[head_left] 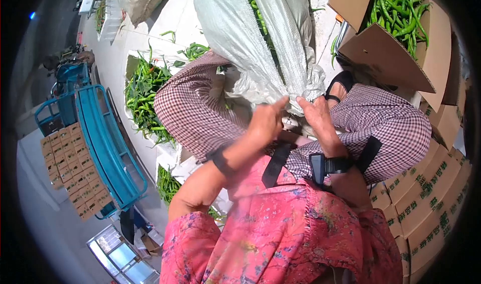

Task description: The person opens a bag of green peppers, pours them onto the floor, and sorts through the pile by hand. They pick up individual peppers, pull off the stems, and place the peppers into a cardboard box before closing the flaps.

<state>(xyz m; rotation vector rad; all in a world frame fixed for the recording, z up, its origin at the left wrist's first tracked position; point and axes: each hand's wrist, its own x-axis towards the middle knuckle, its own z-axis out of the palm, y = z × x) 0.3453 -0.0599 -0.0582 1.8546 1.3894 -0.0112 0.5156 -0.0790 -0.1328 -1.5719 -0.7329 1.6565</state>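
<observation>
Pinching woven sack (pixel 230 31) at gathered edge: right hand (pixel 318 117). Left hand (pixel 266 122) beside sack edge, grip unclear. Green chili peppers (pixel 396 13) in cardboard carton (pixel 383 53), right of sack.

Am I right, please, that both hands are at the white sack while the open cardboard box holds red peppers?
Not quite: the head view shows green peppers in the open cardboard box. The left hand and right hand are at the white sack.
</observation>
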